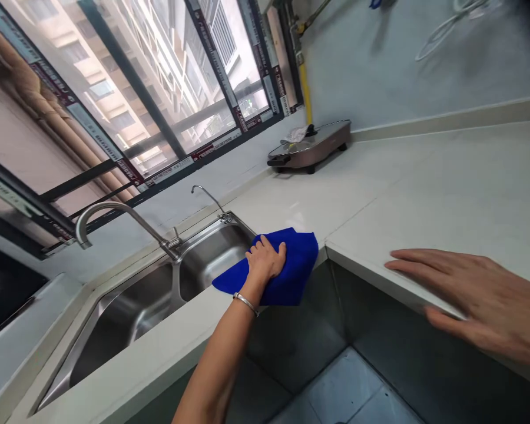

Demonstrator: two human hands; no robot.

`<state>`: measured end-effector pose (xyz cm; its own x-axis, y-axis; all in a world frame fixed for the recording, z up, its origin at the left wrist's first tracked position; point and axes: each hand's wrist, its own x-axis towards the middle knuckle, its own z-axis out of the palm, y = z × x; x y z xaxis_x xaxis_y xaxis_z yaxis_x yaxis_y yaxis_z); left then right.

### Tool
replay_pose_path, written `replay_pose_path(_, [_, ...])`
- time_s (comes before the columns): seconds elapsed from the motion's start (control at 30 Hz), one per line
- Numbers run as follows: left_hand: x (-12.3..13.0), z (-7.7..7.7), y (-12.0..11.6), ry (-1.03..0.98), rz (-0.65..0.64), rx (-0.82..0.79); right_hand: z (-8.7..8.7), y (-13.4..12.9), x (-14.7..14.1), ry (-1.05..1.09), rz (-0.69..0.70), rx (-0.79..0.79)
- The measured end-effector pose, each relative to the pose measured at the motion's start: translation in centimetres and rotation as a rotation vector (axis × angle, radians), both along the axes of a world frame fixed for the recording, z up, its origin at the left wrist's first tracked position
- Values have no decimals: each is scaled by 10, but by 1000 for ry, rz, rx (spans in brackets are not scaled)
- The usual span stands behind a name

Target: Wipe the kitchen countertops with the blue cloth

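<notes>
A blue cloth lies over the counter's front edge beside the sink, and part of it hangs down over the edge. My left hand, with a silver bangle on its wrist, presses on the cloth, its fingers bent into the fabric. Over at the right, my right hand is at the front edge of the white countertop. Its fingers are stretched out and the thumb is apart, with nothing held. Whether that hand touches the counter I cannot tell.
A double-bowl steel sink with a tall faucet and a thin tap is at the left. An electric pan with a glass lid stands in the back corner, near a yellow pipe. Windows line the wall.
</notes>
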<state>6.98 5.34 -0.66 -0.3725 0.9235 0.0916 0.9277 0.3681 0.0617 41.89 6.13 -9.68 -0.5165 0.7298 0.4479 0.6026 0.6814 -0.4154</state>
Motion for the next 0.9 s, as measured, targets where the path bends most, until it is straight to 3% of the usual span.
replay_pose_path(0.2, [28,1,42,-37,77,43,23,-12,4,-133,42,54])
replay_pose_path(0.3, [27,1,47,-64,22,29,32,-18,6,-138,70,84])
replay_pose_path(0.4, [24,-1,40,-90,-23,9,30,-17,8,-138,72,135])
replay_pose_path(0.63, [5,-5,-7,-113,-102,-13,5,5,11,-145,105,190])
replay_pose_path(0.77, [-21,-4,-49,-107,-178,-39,-3,11,12,-130,131,170])
replay_pose_path(0.9, [-56,-1,-99,-82,-171,-50,-11,18,12,-112,146,136])
